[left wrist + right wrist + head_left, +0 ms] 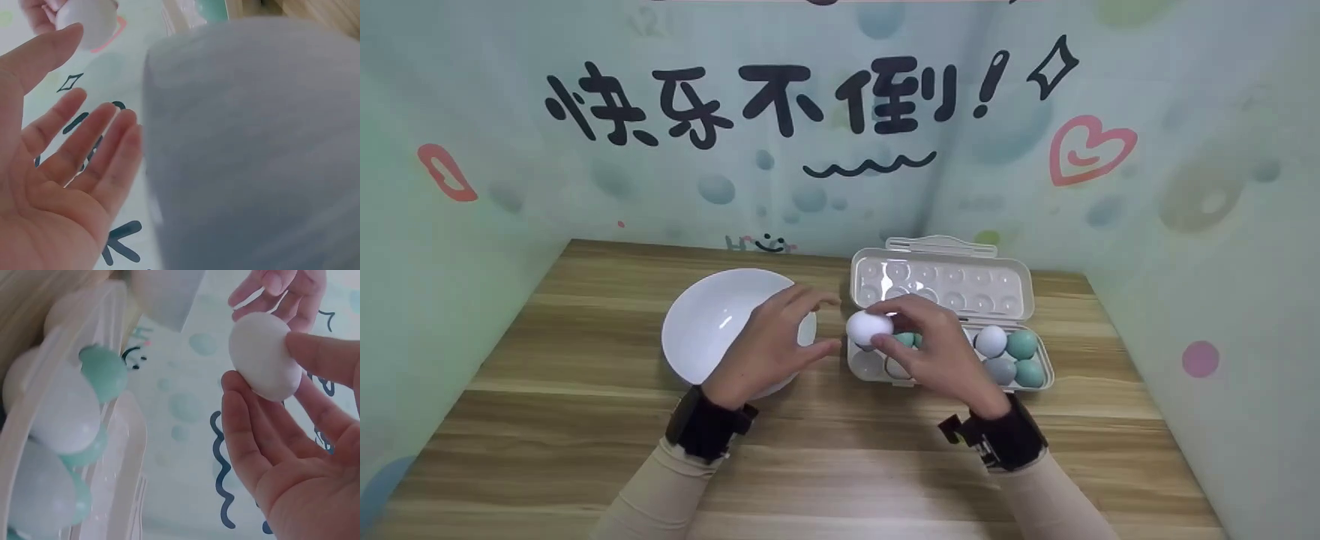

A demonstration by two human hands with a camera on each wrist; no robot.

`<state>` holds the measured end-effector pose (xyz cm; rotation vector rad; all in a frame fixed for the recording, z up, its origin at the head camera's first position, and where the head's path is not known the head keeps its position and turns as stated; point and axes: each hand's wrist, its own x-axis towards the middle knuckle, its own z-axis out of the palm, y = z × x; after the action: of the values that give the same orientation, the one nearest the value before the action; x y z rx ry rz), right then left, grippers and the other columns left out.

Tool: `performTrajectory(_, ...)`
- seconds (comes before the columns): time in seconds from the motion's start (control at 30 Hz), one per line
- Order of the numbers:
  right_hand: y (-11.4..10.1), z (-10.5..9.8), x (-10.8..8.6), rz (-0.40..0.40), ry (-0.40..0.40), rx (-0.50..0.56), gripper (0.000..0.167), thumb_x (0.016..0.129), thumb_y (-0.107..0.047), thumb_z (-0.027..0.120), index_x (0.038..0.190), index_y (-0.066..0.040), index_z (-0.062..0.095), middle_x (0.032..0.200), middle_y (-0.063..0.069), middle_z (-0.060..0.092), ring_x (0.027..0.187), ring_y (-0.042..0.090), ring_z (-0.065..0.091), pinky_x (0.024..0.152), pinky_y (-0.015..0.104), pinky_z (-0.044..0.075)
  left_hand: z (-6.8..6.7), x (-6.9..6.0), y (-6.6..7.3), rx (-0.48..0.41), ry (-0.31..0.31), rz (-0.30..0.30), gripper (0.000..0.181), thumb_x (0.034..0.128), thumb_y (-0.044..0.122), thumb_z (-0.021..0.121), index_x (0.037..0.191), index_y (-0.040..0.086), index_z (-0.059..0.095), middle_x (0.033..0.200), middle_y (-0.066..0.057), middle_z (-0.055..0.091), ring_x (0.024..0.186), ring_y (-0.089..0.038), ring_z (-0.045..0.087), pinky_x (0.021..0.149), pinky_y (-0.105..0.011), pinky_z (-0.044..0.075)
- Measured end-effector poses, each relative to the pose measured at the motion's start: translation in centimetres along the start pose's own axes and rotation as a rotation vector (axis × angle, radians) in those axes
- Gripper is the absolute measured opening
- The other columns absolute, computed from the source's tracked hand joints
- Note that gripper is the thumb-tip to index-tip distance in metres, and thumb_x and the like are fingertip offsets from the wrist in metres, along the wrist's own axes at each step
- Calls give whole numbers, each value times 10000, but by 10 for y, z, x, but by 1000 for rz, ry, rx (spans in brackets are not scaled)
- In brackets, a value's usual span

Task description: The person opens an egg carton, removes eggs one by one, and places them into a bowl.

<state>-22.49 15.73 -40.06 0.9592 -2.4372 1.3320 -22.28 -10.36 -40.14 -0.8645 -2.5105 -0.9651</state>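
Note:
A white egg [869, 328] is pinched between the thumb and fingers of my right hand [934, 345], above the left end of an egg carton [1046, 384]. In the right wrist view the egg [264, 355] shows whole, with fingertips beneath it and the thumb on its side. My left hand [769, 337] hovers over the right side of a white bowl [690, 330]; its fingers are spread and nothing is in them. The left wrist view shows that palm [62, 208] bare, next to the bowl's outer wall [253, 140]. The bowl's inside is partly hidden by the left hand.
The carton's lid [1020, 289] is flipped back toward the wall. White, grey and green eggs [1021, 344] sit in its cups; the right hand covers some. Bowl and carton stand on a wooden table [840, 457], with a printed cloth wall [660, 195] behind.

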Motion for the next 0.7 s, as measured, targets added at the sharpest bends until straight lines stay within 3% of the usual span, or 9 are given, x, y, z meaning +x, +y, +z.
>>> performTrajectory(0.17,-5,2,0,79,7,125,304,936,-90,819,1218,-52,713,1194,76,732,1015,204,754,910,319,625,6,1,4,-67,20,17,471,860,205,911,1259,112,678,1216,-32,680,1091,-185,686,943,-330,590)
performTrajectory(0.5,-8,10,-2,124,-3,173,294,943,-122,818,1182,-29,674,1180,103,710,1012,213,757,915,346,625,13,3,11,-155,19,74,422,865,204,907,1197,108,664,1163,-7,668,1055,-118,688,915,-213,582)
performTrajectory(0.7,-8,13,-2,131,-19,195,278,953,-125,807,1172,-37,661,1172,100,707,1023,219,757,922,366,624,16,2,13,-151,2,107,412,875,188,897,1203,98,663,1166,-16,661,1057,-127,659,913,-251,593)
